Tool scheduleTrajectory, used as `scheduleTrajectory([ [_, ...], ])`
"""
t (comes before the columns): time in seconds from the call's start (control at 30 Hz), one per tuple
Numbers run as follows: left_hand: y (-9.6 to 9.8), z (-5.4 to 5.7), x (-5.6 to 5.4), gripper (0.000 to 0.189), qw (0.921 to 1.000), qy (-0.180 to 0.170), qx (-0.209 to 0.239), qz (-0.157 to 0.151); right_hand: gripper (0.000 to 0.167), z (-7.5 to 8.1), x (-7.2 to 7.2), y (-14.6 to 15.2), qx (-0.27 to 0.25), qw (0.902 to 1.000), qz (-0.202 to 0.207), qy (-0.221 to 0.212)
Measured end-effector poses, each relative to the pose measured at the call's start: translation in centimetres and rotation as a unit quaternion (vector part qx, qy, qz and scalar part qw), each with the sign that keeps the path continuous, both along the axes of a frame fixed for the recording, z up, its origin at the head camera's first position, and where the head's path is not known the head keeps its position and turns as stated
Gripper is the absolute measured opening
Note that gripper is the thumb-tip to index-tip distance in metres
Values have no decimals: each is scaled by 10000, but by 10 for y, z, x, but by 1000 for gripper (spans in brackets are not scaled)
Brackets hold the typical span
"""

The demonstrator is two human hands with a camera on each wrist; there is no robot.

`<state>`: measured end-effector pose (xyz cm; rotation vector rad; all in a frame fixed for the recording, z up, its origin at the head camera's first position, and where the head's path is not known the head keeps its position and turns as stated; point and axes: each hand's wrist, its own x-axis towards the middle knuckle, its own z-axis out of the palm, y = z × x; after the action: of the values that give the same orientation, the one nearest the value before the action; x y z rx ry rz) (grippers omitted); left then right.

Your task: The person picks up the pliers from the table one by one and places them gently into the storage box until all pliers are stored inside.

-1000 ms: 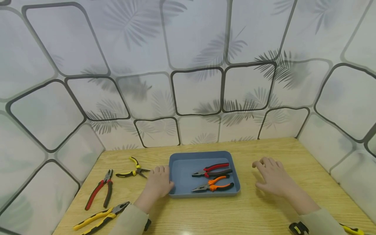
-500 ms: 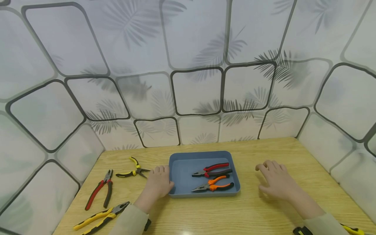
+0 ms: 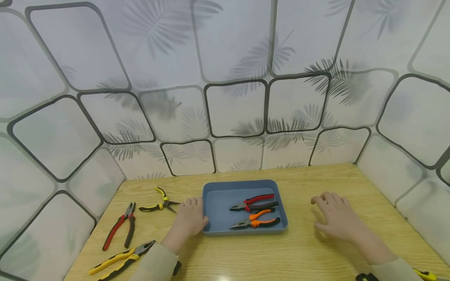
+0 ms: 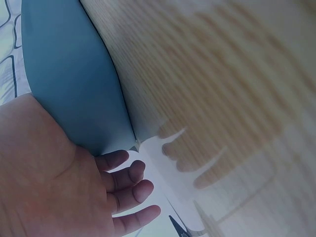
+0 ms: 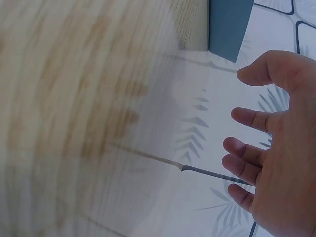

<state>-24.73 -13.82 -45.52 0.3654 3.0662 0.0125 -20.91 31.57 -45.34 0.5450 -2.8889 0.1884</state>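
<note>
My left hand (image 3: 190,216) is at the left wall of a blue-grey tray (image 3: 221,188); its thumb reaches over the rim and its fingers stay outside. In the left wrist view the fingers (image 4: 133,192) curl loosely beside the tray's outer wall (image 4: 79,74); the thumb is hidden. Red-and-black combination pliers (image 3: 253,203) and orange-and-black long-nose pliers (image 3: 254,222) lie inside, toward the tray's right. Well right of the tray, my right hand (image 3: 339,218) hovers over the table, holding nothing. Its fingers (image 5: 247,153) are loosely bent in the right wrist view.
On the wooden table (image 3: 253,257), small yellow-and-black pliers (image 3: 163,204), red-and-black pliers (image 3: 123,224) and larger yellow-and-black pliers (image 3: 126,259) lie to the left. A partly cut-off yellow-and-black tool (image 3: 425,275) lies at the lower right. Patterned cloth (image 3: 235,109) encloses the table's back and sides.
My right hand has drifted right, away from the tray, and slightly toward me. The left hand, the tray and all the pliers have stayed where they were.
</note>
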Motion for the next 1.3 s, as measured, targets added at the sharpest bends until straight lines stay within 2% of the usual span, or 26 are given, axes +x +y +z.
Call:
scheduleTrajectory([
  [0.47, 1, 1, 0, 57, 9999, -61, -96, -9, 51, -3, 12, 7, -28, 9999, -72, -92],
  [0.77, 0, 1, 0, 53, 9999, 2, -143, -16, 54, -5, 18, 12, -49, 9998, -178, -118],
  [1.3, 1, -1, 1, 53, 10000, 62, -9, -9, 54, -12, 26, 22, -63, 9996, -268, 34],
])
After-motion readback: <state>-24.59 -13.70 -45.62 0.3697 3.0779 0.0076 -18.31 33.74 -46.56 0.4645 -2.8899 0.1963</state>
